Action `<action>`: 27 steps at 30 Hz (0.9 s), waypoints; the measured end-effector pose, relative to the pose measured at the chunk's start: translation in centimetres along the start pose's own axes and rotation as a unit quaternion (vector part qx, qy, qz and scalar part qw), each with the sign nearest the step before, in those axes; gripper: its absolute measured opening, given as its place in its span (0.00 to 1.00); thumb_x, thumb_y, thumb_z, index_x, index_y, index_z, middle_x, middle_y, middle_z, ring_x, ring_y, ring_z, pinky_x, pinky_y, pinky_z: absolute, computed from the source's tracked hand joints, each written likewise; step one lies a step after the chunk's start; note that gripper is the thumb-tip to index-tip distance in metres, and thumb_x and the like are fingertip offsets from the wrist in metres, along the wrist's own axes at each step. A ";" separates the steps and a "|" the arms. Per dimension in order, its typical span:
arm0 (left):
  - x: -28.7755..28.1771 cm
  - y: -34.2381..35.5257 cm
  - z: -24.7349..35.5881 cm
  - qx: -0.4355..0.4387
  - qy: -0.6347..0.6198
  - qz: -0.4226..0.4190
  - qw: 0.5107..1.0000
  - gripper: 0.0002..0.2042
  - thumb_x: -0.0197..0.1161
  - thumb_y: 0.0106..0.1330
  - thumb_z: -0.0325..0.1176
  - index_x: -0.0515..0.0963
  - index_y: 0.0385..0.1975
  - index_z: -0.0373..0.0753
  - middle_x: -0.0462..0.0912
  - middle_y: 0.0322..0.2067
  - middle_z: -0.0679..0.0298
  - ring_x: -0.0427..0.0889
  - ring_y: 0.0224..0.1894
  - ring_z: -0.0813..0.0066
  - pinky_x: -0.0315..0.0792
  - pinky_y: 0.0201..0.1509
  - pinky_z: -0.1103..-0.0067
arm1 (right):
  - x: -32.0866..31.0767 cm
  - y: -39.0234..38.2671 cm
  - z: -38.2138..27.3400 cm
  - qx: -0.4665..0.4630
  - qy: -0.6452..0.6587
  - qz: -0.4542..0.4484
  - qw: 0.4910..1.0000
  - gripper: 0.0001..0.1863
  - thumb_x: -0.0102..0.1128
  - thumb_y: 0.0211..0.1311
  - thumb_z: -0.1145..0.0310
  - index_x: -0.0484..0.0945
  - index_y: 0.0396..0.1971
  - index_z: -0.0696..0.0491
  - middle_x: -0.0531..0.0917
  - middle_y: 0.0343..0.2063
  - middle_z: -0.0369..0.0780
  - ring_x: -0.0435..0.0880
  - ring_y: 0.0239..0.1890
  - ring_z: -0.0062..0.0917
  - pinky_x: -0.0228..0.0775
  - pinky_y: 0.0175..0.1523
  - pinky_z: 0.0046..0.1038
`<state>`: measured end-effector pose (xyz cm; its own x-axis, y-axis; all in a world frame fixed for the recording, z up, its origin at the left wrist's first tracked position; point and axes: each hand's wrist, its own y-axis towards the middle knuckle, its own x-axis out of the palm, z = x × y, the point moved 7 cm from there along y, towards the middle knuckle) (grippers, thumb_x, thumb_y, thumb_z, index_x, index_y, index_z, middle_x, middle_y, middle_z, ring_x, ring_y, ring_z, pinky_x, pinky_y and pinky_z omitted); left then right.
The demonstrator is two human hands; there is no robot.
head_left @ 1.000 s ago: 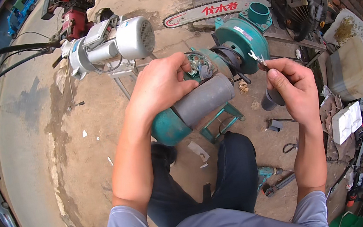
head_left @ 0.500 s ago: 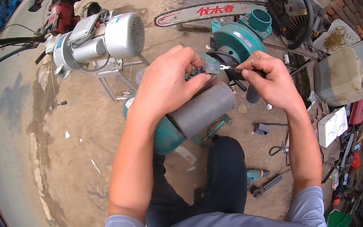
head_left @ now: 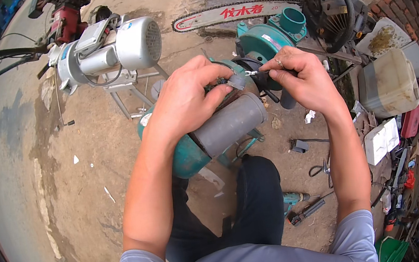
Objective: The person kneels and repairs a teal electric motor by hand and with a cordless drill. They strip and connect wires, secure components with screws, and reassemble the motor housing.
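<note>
A green motor (head_left: pixel 189 153) with a grey cylinder (head_left: pixel 229 124) along its side sits in front of me, its wiring box partly covered by my fingers. Over that box my left hand (head_left: pixel 192 91) is curled, thumb and fingers closed on a small grey part (head_left: pixel 236 81). Just to its right, my right hand (head_left: pixel 297 78) pinches a dark wire that ends in a silver fork terminal (head_left: pixel 250 72), pointed left beside that part. Behind both hands is the round green housing (head_left: pixel 260 41) with an upright outlet (head_left: pixel 292 19).
A silver motor (head_left: pixel 134 43) on a metal stand is back left, a red engine (head_left: pixel 65 23) beyond it. A chainsaw (head_left: pixel 324 5) lies behind. Right are plastic containers (head_left: pixel 386 84), a white foam box (head_left: pixel 380 143) and clutter. A drill (head_left: pixel 295 198) lies by my legs.
My right hand has moved leftward toward my left hand, and the fork terminal has swung from pointing up to pointing left, close to the grey part. The whole view has shifted slightly.
</note>
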<state>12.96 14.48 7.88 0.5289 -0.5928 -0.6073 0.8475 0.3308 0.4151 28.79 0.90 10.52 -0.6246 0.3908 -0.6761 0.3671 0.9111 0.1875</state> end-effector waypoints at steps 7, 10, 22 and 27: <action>-0.1 -0.3 -0.3 0.002 -0.031 0.003 1.000 0.12 0.71 0.61 0.28 0.86 0.44 0.44 0.80 0.33 0.57 0.83 0.38 0.54 0.77 0.43 0.66 | 0.5 1.9 -2.2 -0.091 -0.087 -0.037 0.991 0.08 0.65 0.59 0.83 0.88 0.37 0.60 0.81 0.29 0.42 0.80 0.33 0.34 0.73 0.42 0.30; 0.0 -0.2 -0.2 0.009 -0.044 -0.004 0.999 0.12 0.70 0.61 0.27 0.85 0.45 0.41 0.82 0.34 0.56 0.83 0.39 0.54 0.78 0.44 0.66 | 1.5 2.1 -2.8 -0.143 -0.157 -0.047 0.976 0.08 0.65 0.58 0.83 0.88 0.36 0.59 0.81 0.28 0.44 0.81 0.33 0.38 0.74 0.41 0.33; 0.2 -1.2 -0.6 -0.168 -0.201 -0.012 0.965 0.14 0.72 0.63 0.20 0.83 0.48 0.31 0.83 0.33 0.72 0.75 0.30 0.90 0.72 0.33 0.86 | 3.6 1.7 -3.5 -0.066 -0.097 -0.137 0.984 0.09 0.61 0.63 0.73 0.85 0.35 0.63 0.81 0.30 0.51 0.82 0.40 0.48 0.74 0.47 0.42; 0.5 -1.6 -0.4 -0.161 -0.207 0.015 0.965 0.13 0.69 0.64 0.19 0.82 0.48 0.30 0.83 0.32 0.71 0.76 0.31 0.90 0.73 0.34 0.85 | 3.3 0.7 -2.8 -0.111 0.035 -0.119 0.986 0.12 0.58 0.73 0.72 0.83 0.38 0.67 0.81 0.34 0.46 0.80 0.40 0.33 0.73 0.48 0.34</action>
<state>11.91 13.94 6.61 0.5463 -0.7998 -0.2488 0.8375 0.5240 0.1549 25.06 3.14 10.40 -0.7232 0.1643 -0.6708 0.0495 0.9811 0.1871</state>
